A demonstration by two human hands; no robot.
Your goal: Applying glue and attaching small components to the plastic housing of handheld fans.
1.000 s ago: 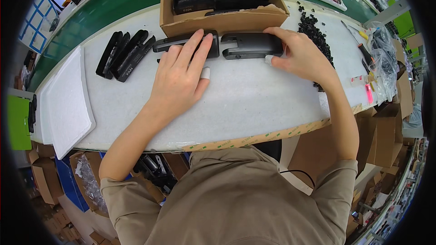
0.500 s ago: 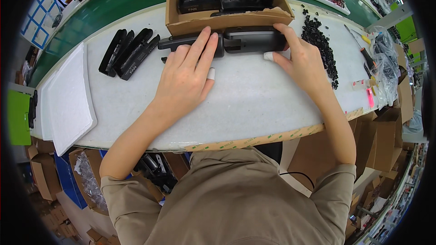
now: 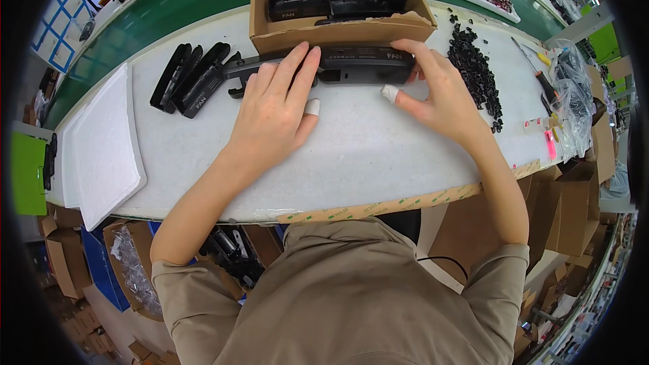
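Note:
Two long black plastic housings lie end to end before the cardboard box. My left hand covers much of the left housing, gripping it with fingers over its top; the thumb, its tip wrapped in white, hangs at the near side. The right housing shows a label and a small square opening. At its right end my right hand holds it, index finger on the far edge and other fingers bent round the end. That thumb, also white-tipped, points away from the housing. The contact between the two housings is partly hidden by my left fingers.
The open box holds more black housings. Several similar housings lie at left, beside a white foam tray. Small black parts are heaped at right, near a screwdriver and clear plastic bags.
The right housing has been turned, so its labelled face and square opening now show. My right hand has moved slightly left with it. The left housing has also tilted under my left hand.

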